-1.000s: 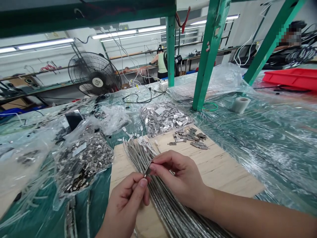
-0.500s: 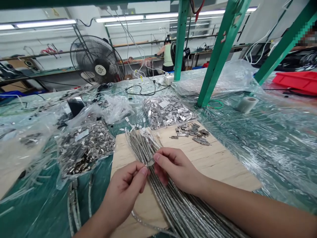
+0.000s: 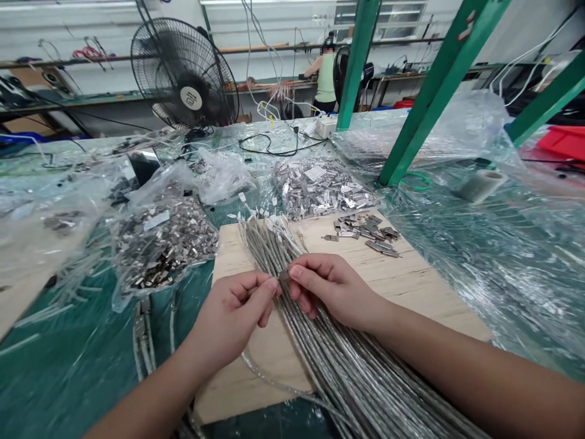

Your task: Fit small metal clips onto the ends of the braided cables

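Over the bundle of clear-sheathed cables (image 3: 315, 341), both of my hands meet fingertip to fingertip. My right hand (image 3: 331, 286) pinches a small flat metal connector piece (image 3: 284, 276) between thumb and forefinger. My left hand (image 3: 242, 311) is closed at the connector's left end, apparently on the thin end of a cable (image 3: 269, 375) that loops out below it; the fingertips mostly hide that end. To the right of the bundle, a loose pile of similar metal pieces (image 3: 365, 230) lies on the wooden board (image 3: 425, 299).
Behind the board sits a plastic bag of metal pieces (image 3: 324, 186); another bag (image 3: 164, 238) is at its left. Crimped cables (image 3: 144, 335) lie left of my forearm. Green posts (image 3: 425, 91), a film roll (image 3: 482, 185) and a fan (image 3: 185, 76) stand farther back. A person (image 3: 326, 79) works beyond.
The view has tilted down and shifted slightly left, so the scene sits higher and farther right. My hands keep the connector and cable end pinched together, the connector now turned slightly.
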A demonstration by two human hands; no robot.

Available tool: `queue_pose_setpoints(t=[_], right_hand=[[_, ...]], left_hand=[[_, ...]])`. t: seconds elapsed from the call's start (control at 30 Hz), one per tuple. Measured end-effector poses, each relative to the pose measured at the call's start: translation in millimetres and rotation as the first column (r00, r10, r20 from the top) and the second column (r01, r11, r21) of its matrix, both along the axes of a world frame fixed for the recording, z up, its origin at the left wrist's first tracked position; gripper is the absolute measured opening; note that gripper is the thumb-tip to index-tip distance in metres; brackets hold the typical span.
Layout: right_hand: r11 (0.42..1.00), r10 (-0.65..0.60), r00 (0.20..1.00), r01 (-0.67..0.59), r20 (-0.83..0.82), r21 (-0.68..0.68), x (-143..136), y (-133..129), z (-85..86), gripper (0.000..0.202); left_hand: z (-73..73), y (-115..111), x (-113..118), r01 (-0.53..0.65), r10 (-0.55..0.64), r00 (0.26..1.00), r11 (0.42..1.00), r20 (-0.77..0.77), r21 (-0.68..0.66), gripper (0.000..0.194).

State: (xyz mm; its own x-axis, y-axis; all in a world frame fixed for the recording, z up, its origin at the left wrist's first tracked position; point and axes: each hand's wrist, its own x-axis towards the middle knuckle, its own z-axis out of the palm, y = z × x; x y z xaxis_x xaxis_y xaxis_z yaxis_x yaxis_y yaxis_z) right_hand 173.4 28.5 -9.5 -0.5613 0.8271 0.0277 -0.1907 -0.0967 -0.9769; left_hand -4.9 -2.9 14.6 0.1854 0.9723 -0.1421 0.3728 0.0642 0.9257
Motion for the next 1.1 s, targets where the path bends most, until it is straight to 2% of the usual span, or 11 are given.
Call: queue_pose_setpoints(t=[0.1,0.17,0.27,0.37,0.53,0.7,0.87,0.97,1.1], right_hand=[[0.997,-0.006,0.995,-0.002,0.104,0.079,2.8,-2.4,2.9,0.024],[0.980,-0.005,0.975,-0.039,0.220,0.193,5.5,-4.3,6.9,0.020],[0.927,-0.002,0.937,-0.129,0.348,0.351,9.6,-6.6,13.0,0.017],[0.880,-0.010,0.915,-0.184,0.404,0.437,12.2,-8.7,17.7,0.019],[0.796,-0.109,0.884,-0.197,0.454,0.573,10.8,-11.0,19.0,0.020],[0.775,-0.142,0.913,-0.138,0.383,0.616,7.2,-8.4,12.5,0.015],[0.731,-0.198,0.927,-0.077,0.319,0.678,8.4,-6.6,7.1,0.016],[0.746,-0.241,0.916,-0.037,0.321,0.665,8.9,-7.4,5.5,0.013],[0.765,-0.201,0.922,-0.064,0.332,0.640,9.5,-8.2,7.3,0.010]], left_hand=[[3.9,-0.9,-1.2,0.075,-0.075,0.997,0.997,0.005,-0.010,0.032],[6.9,-3.7,-1.9,0.096,-0.096,0.995,0.995,-0.006,-0.024,0.031],[10.8,-9.2,-3.5,0.116,-0.117,0.993,0.993,-0.021,-0.029,0.029],[11.4,-12.6,-6.2,0.151,-0.150,0.988,0.988,-0.044,0.020,0.026],[6.6,-11.8,-13.0,0.200,-0.180,0.970,0.973,-0.161,0.114,0.026],[5.0,-10.3,-18.0,0.217,-0.164,0.960,0.949,-0.228,0.230,0.022],[4.5,-9.0,-18.6,0.262,-0.124,0.938,0.865,-0.325,0.428,0.021],[4.2,-8.5,-18.7,0.235,-0.124,0.955,0.870,-0.271,0.433,0.023],[4.3,-7.8,-19.3,0.227,-0.135,0.962,0.878,-0.237,0.421,0.025]])
